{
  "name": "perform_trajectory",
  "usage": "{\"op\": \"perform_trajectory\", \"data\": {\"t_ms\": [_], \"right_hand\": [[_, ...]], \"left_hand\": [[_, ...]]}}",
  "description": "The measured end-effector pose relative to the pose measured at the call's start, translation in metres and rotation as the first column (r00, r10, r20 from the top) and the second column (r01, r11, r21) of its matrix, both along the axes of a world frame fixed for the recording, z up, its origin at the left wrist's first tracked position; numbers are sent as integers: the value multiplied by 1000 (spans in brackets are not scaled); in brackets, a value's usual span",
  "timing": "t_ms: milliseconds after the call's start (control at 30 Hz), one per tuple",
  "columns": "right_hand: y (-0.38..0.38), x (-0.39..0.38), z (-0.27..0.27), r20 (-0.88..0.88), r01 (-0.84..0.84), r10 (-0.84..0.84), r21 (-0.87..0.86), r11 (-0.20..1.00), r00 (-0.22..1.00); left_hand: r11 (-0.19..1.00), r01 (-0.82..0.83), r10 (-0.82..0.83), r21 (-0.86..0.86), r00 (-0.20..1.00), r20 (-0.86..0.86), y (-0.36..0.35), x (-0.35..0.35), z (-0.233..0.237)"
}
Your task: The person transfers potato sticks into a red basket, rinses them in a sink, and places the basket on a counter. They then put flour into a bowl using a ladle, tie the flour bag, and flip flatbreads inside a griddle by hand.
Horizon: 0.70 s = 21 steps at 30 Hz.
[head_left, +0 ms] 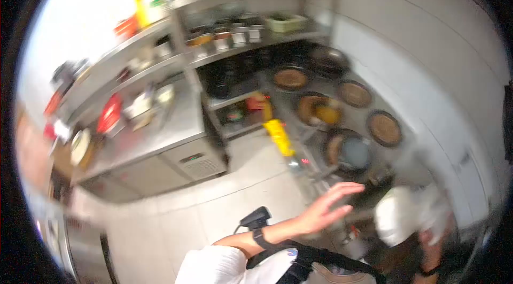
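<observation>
My left hand (328,209) is stretched out over the front of the stove, fingers extended and thumb apart, holding nothing. A black band with a small dark device sits on that forearm. Just beyond the fingertips is a dark wok (331,150) with a round grey pan or bowl (355,153) in it. At the lower right, my right hand (434,238) is blurred and appears closed on a white bundle (396,217), perhaps cloth; its fingers are hard to make out. A black band circles that wrist.
Several round burners (383,128) and a pan with something yellow (327,115) occupy the stovetop. A yellow strip (279,137) runs along its front edge. Metal shelves (256,43) hold containers. A steel counter (160,134) with a red packet (110,113) stands left, across the tiled floor (208,206).
</observation>
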State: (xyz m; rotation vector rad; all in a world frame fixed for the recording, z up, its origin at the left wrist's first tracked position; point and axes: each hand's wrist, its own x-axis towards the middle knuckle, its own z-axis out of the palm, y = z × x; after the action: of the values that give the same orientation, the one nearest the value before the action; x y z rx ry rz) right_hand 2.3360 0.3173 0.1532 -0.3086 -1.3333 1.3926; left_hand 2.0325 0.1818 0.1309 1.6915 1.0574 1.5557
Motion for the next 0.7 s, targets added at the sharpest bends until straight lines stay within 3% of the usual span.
{"op": "perform_trajectory", "data": {"t_ms": [33, 100, 167, 233, 267, 300, 333, 367, 467, 500, 567, 600, 667, 700], "right_hand": [[-26, -54, -2, 265, -104, 65, 139, 985, 962], [-68, -126, -10, 710, -377, 2, 372, 849, 705], [-92, -173, -52, 622, -431, 103, 405, 806, 776], [-121, -223, -75, 656, -535, 231, 308, 787, 719], [-169, -244, -84, 633, -551, 257, 323, 769, 730], [-177, -265, -95, 642, -598, 281, 350, 721, 714], [-194, -286, -100, 644, -588, 214, 446, 675, 735], [-214, -304, -103, 635, -570, 145, 538, 621, 758], [-291, -332, -115, 714, -720, 271, 450, 528, 646], [-318, -345, -121, 716, -749, 303, 454, 482, 629], [-376, -371, -135, 706, -872, 524, 302, 386, 476], [-411, -385, -137, 701, -886, 547, 309, 347, 458], [-475, -401, -136, 697, -923, 605, 314, 224, 384], [-503, -406, -139, 702, -931, 615, 313, 187, 360]], "left_hand": [[997, -67, 71, 48, 994, -80, -20, -11, -2], [993, -110, 112, 31, 991, -69, -63, -25, -14], [976, -215, 208, -34, 966, -151, -98, -25, -40], [924, -311, 329, -220, 943, 50, -143, -31, -67], [896, -384, 401, -222, 915, 36, -193, -34, -78], [869, -419, 465, -264, 875, 139, -212, -42, -81], [845, -448, 520, -292, 816, 253, -231, -46, -84], [807, -516, 583, -286, 772, 254, -250, -47, -86], [552, -743, 832, -380, 461, 308, -319, -39, -100], [510, -773, 855, -376, 412, 313, -345, -43, -107], [369, -831, 911, -418, 234, 339, -400, -51, -120], [330, -850, 922, -410, 196, 335, -432, -57, -124], [76, -870, 979, -487, -27, 201, -484, -59, -130], [45, -871, 976, -489, -65, 207, -508, -59, -136]]}}
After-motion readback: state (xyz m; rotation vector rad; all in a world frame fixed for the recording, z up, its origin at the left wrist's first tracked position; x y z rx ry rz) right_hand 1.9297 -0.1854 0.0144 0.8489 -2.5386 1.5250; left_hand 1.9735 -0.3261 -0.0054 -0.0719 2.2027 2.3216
